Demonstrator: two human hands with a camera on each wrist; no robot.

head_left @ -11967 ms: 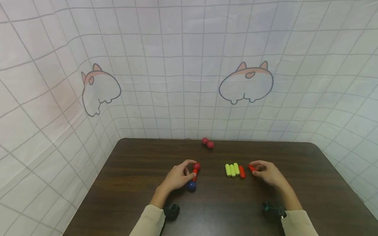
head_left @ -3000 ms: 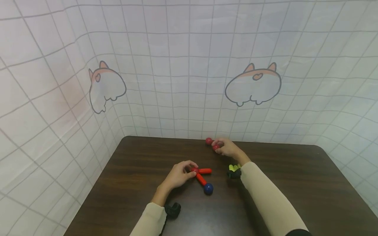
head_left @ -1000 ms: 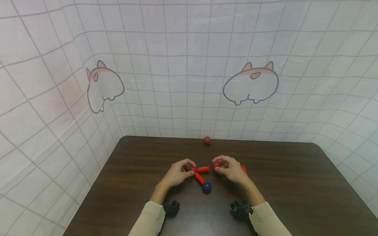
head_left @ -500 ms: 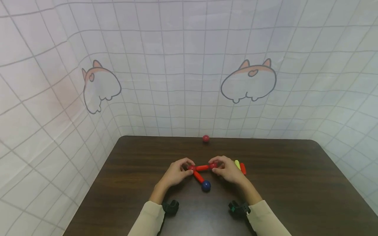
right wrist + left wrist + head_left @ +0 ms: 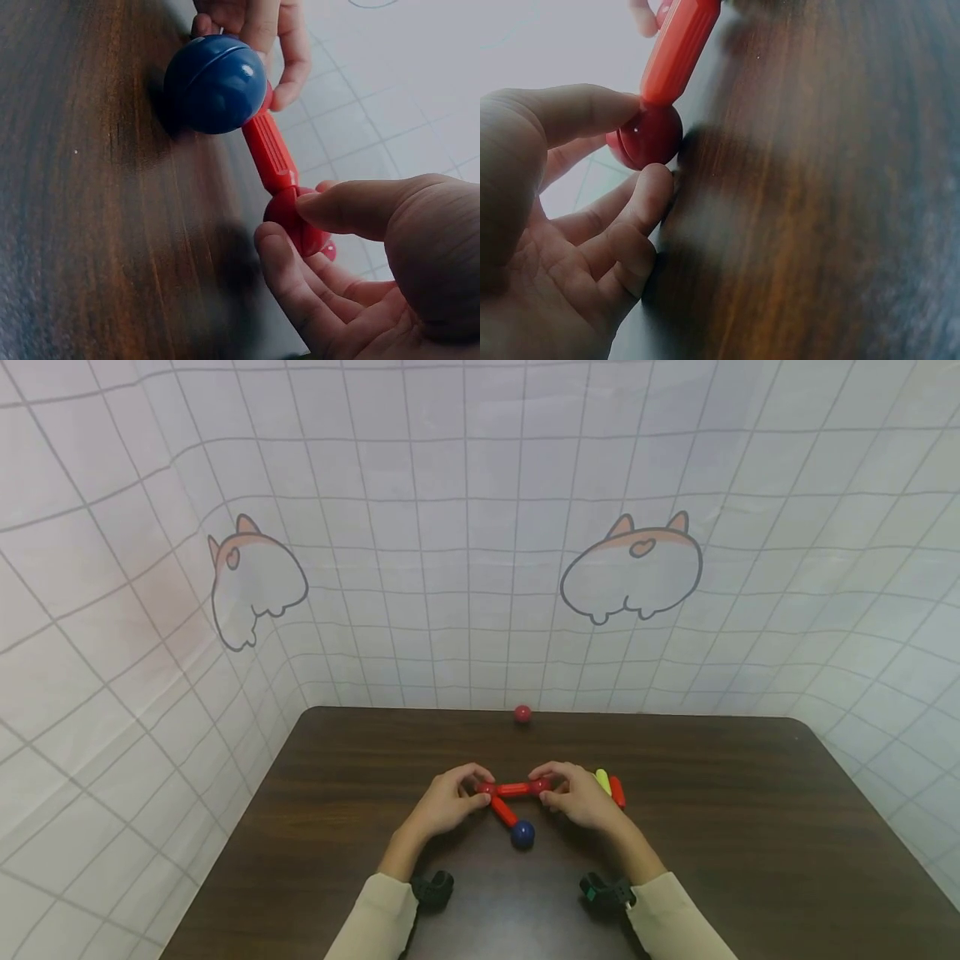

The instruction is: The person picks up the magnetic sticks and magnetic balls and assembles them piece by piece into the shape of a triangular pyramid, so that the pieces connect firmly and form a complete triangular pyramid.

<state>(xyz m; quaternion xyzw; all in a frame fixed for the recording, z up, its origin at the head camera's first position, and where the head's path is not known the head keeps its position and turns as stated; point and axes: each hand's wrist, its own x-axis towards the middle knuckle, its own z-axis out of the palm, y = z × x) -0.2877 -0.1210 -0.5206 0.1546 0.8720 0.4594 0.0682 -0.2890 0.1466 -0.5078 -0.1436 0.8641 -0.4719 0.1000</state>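
In the head view, my left hand [image 5: 447, 800] pinches a red ball [image 5: 487, 788] between thumb and fingers. Two red rods spread from that ball: one, the sideways rod [image 5: 514, 790], runs to a second red ball [image 5: 539, 786], and the other, a slanting rod [image 5: 504, 812], ends at a larger blue ball [image 5: 522, 835]. My right hand [image 5: 585, 797] grips the second red ball. In the right wrist view, this ball [image 5: 283, 214] touches the rod's end, thumb and fingertips on either side. The left wrist view has the first ball [image 5: 656, 135] against its rod.
A loose red ball [image 5: 522, 714] sits at the back edge of the dark wooden table [image 5: 360, 752]. Right of my right hand lie a yellow-green rod [image 5: 603, 780] and a red rod [image 5: 617, 791], partly hidden by the hand. A grid-patterned curtain [image 5: 480, 568] stands behind.
A second red rod has joined the left-held ball. My right hand fetched a red ball from the back and brought it left onto that rod's end. Over the last half second little differs.
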